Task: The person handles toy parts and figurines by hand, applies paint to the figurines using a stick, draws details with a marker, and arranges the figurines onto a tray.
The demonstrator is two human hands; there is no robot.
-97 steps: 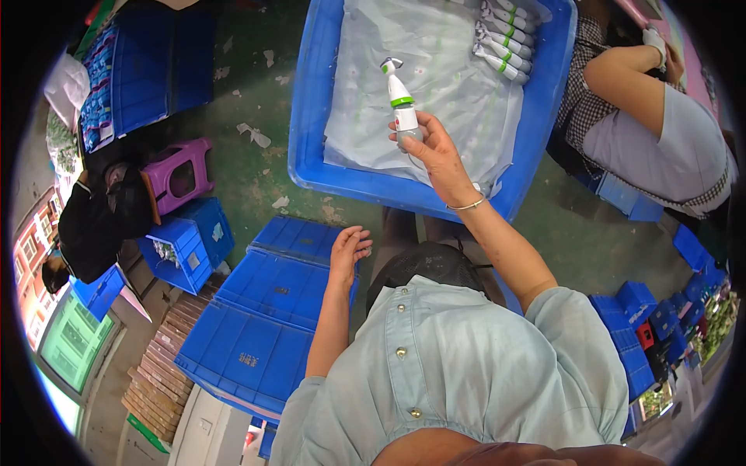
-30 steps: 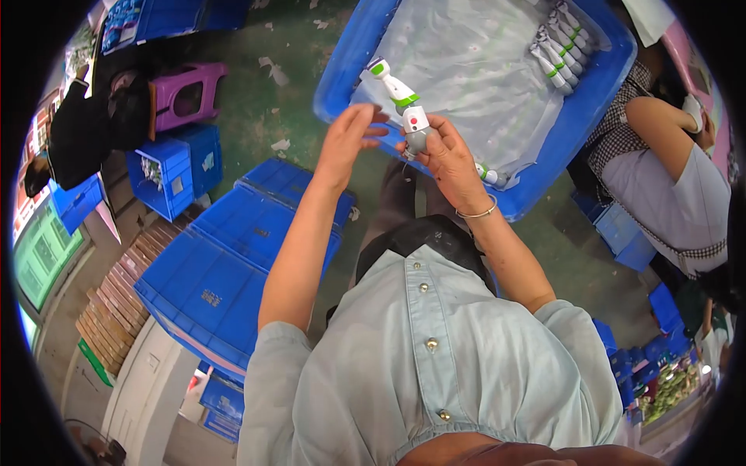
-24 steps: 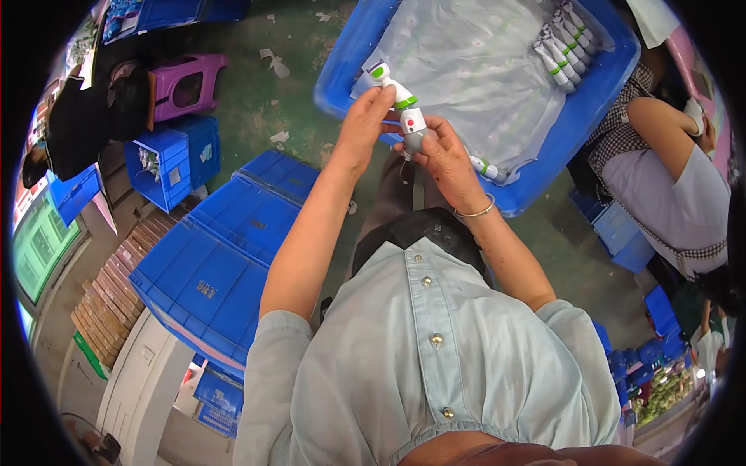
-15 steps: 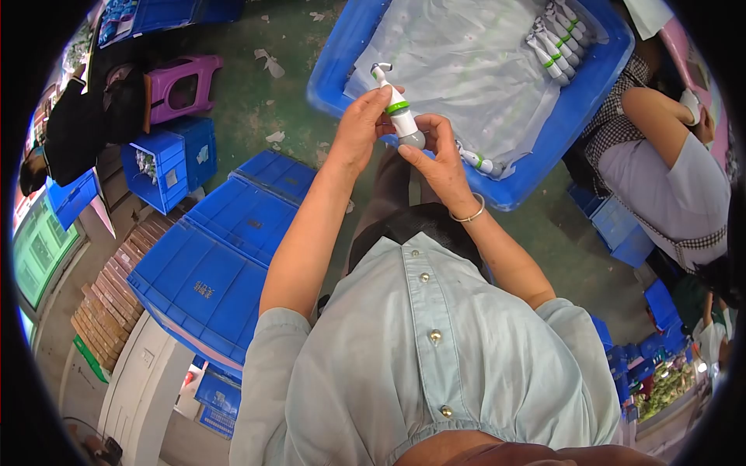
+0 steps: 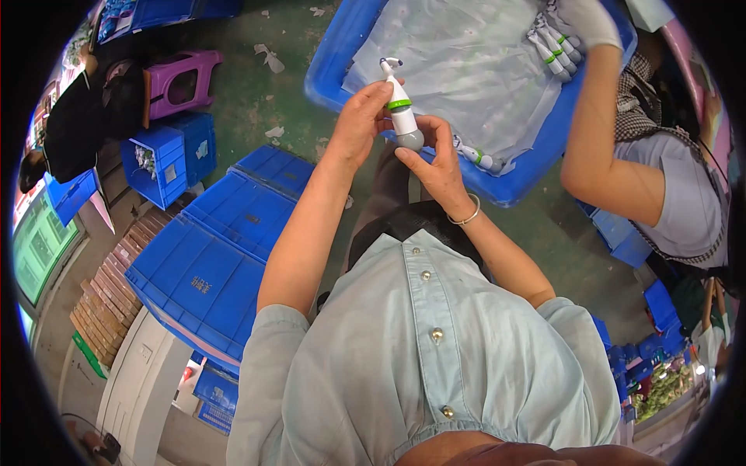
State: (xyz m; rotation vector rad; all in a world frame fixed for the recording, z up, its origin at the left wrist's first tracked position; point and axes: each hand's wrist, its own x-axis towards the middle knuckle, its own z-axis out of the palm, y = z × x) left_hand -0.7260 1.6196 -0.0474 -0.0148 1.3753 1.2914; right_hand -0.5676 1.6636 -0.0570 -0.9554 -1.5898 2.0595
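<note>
My left hand (image 5: 357, 128) pinches the white upper part of a green-ringed device (image 5: 403, 120), and my right hand (image 5: 443, 172) curls round its grey rounded end, by the near edge of the blue crate (image 5: 505, 190). Similar devices (image 5: 553, 57) lie far right inside, a co-worker's gloved hand (image 5: 592, 23) there too, perhaps touching them; I can't quite tell

Pale blue shirt (image 5: 373, 334) w/ short slvs (image 5: 272, 349) & gold btns (image 5: 437, 335) (plus silvery bangle (image 5: 469, 218), R side).
</note>
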